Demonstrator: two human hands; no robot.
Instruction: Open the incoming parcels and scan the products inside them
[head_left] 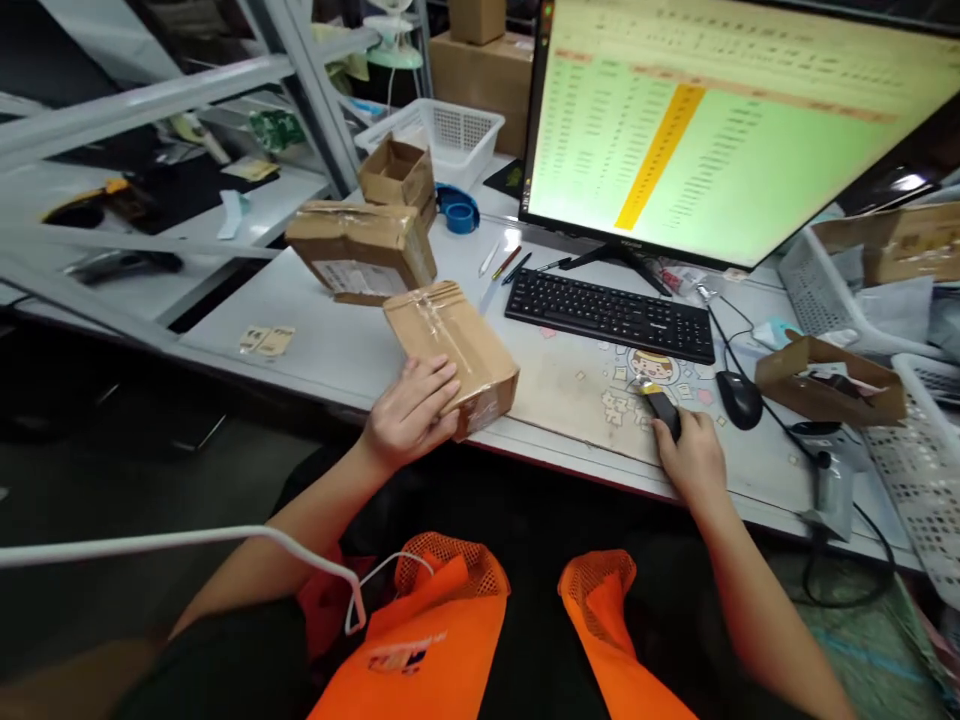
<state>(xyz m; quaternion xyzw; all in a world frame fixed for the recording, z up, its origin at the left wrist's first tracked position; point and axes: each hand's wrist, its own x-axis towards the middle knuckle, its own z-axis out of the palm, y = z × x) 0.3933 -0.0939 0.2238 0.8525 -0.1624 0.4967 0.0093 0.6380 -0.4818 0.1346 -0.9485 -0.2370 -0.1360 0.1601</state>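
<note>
My left hand [416, 410] grips the near left corner of a taped cardboard box [469, 345], fingers on its top and thumb low at the side. The box sits at the desk's front edge, a little tilted. In my right hand [694, 455] is a utility knife [661, 408] with a black handle; its yellow and metal tip points away from me over the printed desk mat [555, 385]. Behind the held box stands another cardboard box [364, 250] with a white label. The knife and the held box are well apart.
A black keyboard [611, 312] and mouse [739, 400] lie before the monitor [720, 130]. Pens [506, 262], a blue tape roll [459, 212] and a small open carton [397, 170] are behind. At right are an open carton [829, 380], a scanner [834, 480] and white baskets [915, 460].
</note>
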